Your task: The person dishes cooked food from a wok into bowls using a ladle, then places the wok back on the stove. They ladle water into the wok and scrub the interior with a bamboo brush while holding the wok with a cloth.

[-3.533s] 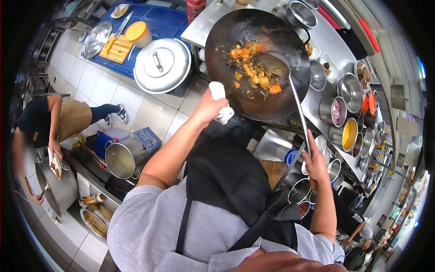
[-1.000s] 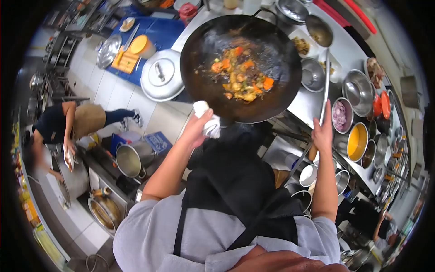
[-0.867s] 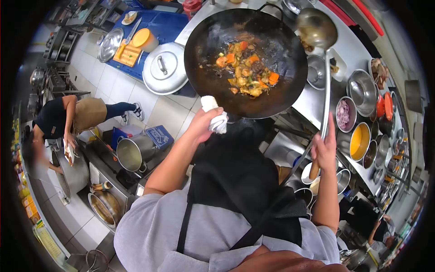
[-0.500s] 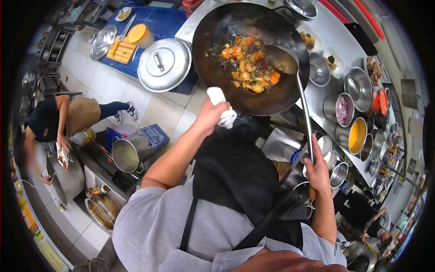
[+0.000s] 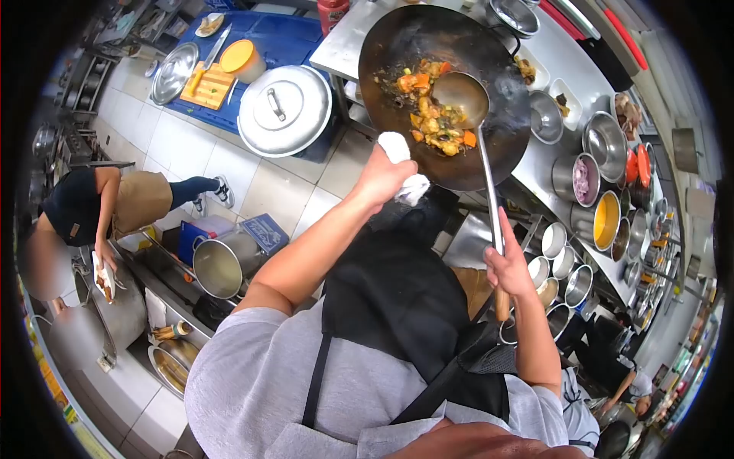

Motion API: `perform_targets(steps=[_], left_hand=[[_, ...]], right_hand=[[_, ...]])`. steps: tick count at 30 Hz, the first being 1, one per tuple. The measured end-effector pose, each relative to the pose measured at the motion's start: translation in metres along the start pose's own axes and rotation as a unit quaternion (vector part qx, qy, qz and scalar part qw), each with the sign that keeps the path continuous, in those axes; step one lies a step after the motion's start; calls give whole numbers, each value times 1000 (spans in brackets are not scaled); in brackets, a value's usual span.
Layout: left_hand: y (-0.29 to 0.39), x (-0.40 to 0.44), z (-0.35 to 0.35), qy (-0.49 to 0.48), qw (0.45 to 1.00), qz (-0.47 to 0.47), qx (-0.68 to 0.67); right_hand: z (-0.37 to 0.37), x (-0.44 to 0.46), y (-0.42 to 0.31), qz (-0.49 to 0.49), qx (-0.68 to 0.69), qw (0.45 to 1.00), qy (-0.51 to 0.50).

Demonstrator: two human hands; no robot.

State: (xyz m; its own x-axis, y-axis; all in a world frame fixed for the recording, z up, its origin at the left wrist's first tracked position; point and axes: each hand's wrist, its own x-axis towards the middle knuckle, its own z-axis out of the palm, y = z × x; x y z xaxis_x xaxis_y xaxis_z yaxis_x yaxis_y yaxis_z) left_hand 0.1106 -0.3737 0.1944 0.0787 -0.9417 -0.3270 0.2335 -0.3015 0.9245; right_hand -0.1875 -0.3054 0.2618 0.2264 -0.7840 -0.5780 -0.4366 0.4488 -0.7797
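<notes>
My left hand (image 5: pixel 386 177) is closed around a folded white cloth (image 5: pixel 395 147) at the near left rim of a large dark wok (image 5: pixel 508 103). Whether a wok handle lies inside the cloth is hidden. In my right hand (image 5: pixel 511 264) is a long ladle (image 5: pixel 490 180), gripped on its shaft above the wooden end. The ladle's round bowl sits inside the wok, over a glossy stir-fry (image 5: pixel 440 136) with orange and yellowish chunks. The wok tilts toward me.
A lidded silver pot (image 5: pixel 294 115) stands left, beside a blue table (image 5: pixel 287 42) bearing a cutting board (image 5: pixel 208 86) and knife. Steel bowls (image 5: pixel 604 145) and a container of orange liquid (image 5: pixel 606 220) line the right counter. A co-worker (image 5: pixel 138 199) holds a plate at left.
The wok and my left hand have shifted right. The ladle's bowl has moved left over the food, and my right hand has come left and a little lower on the frame.
</notes>
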Motion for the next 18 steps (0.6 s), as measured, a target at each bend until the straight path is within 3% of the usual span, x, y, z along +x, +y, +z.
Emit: perform_targets(steps=[2,3,5,9,11,18], left_hand=[[2,-1,2,0,1000,-6,0],[3,-1,1,-1,1000,-10,1],[6,0,-1,-16,1000,-5,3],[7,-1,-5,-19,999,-28,-1],[8,-1,-4,-11,1000,-26,-1],[4,-1,-12,-15,996,-68,-58]], right_hand=[[-6,4,7,-1,238,966,-102],[-10,0,3,14,280,953,-113],[-2,-2,3,17,135,990,-43],[3,-5,-7,22,98,994,-33],[-18,-1,1,32,360,921,-144],[-14,-1,21,-34,452,875,-170]])
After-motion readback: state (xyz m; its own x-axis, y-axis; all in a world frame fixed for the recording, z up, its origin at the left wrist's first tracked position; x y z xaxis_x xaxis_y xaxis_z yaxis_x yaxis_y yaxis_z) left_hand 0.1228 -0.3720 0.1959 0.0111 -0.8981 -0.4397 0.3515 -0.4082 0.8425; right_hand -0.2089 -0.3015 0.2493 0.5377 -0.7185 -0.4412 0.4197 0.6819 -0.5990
